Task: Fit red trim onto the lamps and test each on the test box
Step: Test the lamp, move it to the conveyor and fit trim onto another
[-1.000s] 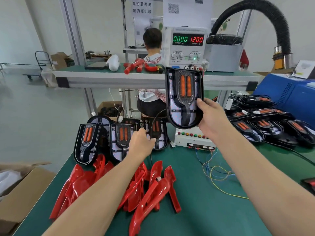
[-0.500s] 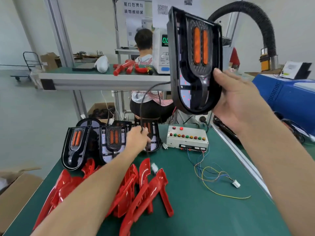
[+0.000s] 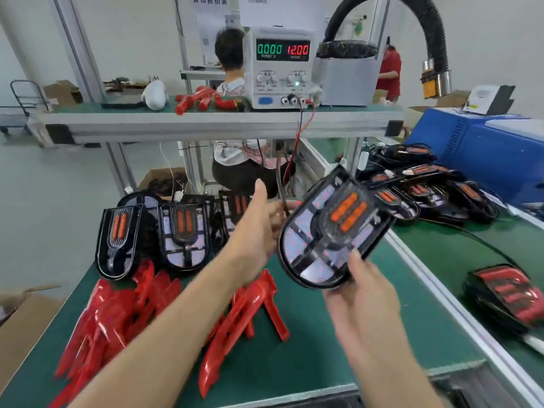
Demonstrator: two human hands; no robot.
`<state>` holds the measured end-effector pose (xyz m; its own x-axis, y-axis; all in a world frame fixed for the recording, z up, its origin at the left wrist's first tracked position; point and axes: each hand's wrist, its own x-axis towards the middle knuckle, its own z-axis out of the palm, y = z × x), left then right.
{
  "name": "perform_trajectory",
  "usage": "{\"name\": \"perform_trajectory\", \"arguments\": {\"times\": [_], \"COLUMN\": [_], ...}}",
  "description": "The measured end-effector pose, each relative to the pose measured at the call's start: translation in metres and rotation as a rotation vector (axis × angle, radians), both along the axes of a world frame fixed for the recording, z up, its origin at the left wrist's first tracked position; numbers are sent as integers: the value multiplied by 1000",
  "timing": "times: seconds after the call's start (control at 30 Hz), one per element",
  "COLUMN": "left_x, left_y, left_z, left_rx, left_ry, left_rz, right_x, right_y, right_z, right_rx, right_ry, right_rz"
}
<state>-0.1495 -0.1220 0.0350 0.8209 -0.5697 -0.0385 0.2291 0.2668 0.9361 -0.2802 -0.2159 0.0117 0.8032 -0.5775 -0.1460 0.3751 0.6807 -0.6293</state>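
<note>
My right hand (image 3: 360, 290) grips the lower rim of a black lamp (image 3: 329, 228) with two orange strips, tilted over the green bench. My left hand (image 3: 259, 219) is at the lamp's left edge and pinches its thin black cable (image 3: 281, 187). A heap of red trim pieces (image 3: 123, 313) lies at the front left, with one more red trim piece (image 3: 253, 307) under my left forearm. Three untrimmed lamps (image 3: 184, 231) lean in a row behind the heap. The test box is hidden behind the held lamp.
A power supply (image 3: 281, 67) reading 0.000 and 12.00 stands on the raised shelf (image 3: 206, 122). Several lamps (image 3: 426, 187) are piled at the right, and one lamp with red trim (image 3: 509, 293) lies at the far right. A person sits behind the bench. A cardboard box (image 3: 17, 325) stands at the left.
My right hand has brought the lamp down from in front of my face and tilted it to the right. My left hand has risen from the row of lamps to the lamp's cable.
</note>
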Motion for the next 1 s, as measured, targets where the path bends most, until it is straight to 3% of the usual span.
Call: {"name": "perform_trajectory", "arguments": {"times": [0.1, 0.2, 0.33, 0.43, 0.57, 0.67, 0.83, 1.0], "left_x": [-50, -82, -92, -88, -78, -71, -53, -46], "left_y": [1, -1, -9, -17, -33, -38, -36, -41], "left_z": [-39, -79, -112, -111, -109, -116, -121, -110], "left_rx": [-169, -168, 8, 68, 211, 404, 627, 830], "left_ry": [58, 182, 177, 233, 318, 356, 280, 59], "left_rz": [-174, -156, -50, -148, -304, -258, -61, -30], "right_x": [-20, -35, -53, -63, -68, -67, -65, -62], "right_y": [19, 28, 29, 27, 22, 13, -5, -9], "right_z": [-30, -53, -72, -86, -95, -107, -106, -100], "right_rx": [133, 259, 265, 176, 125, 73, -165, -102], "right_ry": [49, 135, 294, 447, 477, 580, 720, 702], "right_rz": [-106, -184, -229, -288, -341, -192, 270, 359]}}
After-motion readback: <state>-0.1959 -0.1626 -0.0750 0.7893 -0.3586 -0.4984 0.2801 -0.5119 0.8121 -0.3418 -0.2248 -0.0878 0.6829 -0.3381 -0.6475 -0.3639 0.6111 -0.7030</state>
